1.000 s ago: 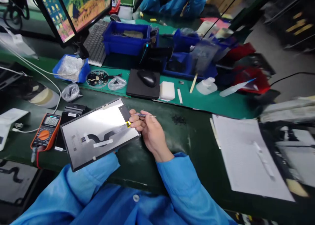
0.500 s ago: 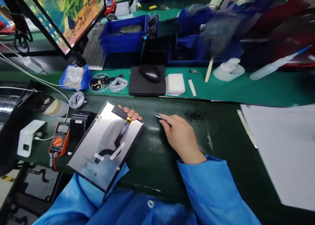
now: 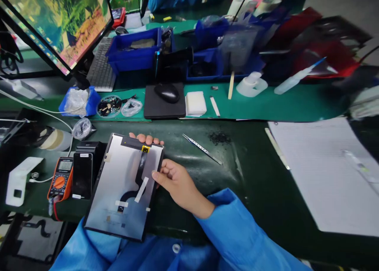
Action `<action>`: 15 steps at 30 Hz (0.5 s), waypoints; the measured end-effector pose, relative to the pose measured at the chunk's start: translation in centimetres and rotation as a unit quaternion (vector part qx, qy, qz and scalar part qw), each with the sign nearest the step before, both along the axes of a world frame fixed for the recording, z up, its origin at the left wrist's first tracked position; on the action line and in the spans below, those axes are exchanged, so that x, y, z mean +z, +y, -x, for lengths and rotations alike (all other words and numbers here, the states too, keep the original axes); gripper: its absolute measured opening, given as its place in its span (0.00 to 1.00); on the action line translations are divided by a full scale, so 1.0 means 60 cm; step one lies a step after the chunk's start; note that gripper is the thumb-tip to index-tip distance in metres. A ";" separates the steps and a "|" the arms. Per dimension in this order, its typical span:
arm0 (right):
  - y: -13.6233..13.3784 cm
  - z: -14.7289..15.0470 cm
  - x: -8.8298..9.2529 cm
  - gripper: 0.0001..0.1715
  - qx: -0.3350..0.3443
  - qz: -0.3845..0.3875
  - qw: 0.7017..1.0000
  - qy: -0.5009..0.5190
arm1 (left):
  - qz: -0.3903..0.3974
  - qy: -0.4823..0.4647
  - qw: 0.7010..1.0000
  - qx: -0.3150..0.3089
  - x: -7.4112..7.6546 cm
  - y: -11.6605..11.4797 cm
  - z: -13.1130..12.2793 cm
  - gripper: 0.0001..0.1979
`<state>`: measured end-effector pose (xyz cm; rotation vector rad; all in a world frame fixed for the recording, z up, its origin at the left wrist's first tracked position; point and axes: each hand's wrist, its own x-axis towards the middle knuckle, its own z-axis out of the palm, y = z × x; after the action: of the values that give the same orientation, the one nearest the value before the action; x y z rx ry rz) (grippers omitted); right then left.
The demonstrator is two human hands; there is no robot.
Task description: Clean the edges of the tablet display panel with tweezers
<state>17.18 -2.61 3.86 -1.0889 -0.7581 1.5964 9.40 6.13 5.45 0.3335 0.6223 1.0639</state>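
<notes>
A tablet display panel (image 3: 118, 176) is held up, its silvery back toward me, with a black flex cable (image 3: 142, 166) and pale tape strips on it. My left hand (image 3: 146, 139) supports it from behind; only fingertips show over the top edge. At the panel's right edge, my right hand (image 3: 177, 184) grips it, thumb on the back face and fingers curled round the side. Metal tweezers (image 3: 202, 149) lie on the dark green mat to the right of the panel. Beyond their tip is a patch of small black crumbs (image 3: 219, 137).
An orange multimeter (image 3: 60, 180) and a black phone (image 3: 82, 175) lie left of the panel. White paper (image 3: 319, 176) covers the right side. Along the back are a mouse (image 3: 167, 93), white pads (image 3: 196, 103), a bottle (image 3: 299, 79) and blue bins (image 3: 133, 51).
My right hand has put the tweezers down on the mat and moved left to take the panel's right edge. The panel has turned more upright in view. The camera view has shifted right.
</notes>
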 end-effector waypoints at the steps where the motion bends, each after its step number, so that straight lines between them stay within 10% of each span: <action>1: 0.001 -0.006 0.002 0.19 -0.010 -0.005 1.000 -0.007 | 0.005 -0.024 1.000 0.001 -0.004 -0.004 -0.001 0.29; 7: 0.004 -0.026 0.010 0.16 -0.050 -0.024 0.997 -0.049 | -0.028 -0.067 0.989 -0.128 -0.026 -0.004 0.018 0.24; 15: 0.005 -0.031 0.012 0.13 -0.051 0.020 0.998 0.040 | -0.040 -0.106 0.988 -0.105 -0.028 -0.008 0.021 0.22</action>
<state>19.07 -2.30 4.57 -1.0697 -0.6112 1.5646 8.15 5.66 3.77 0.3425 0.3468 0.9083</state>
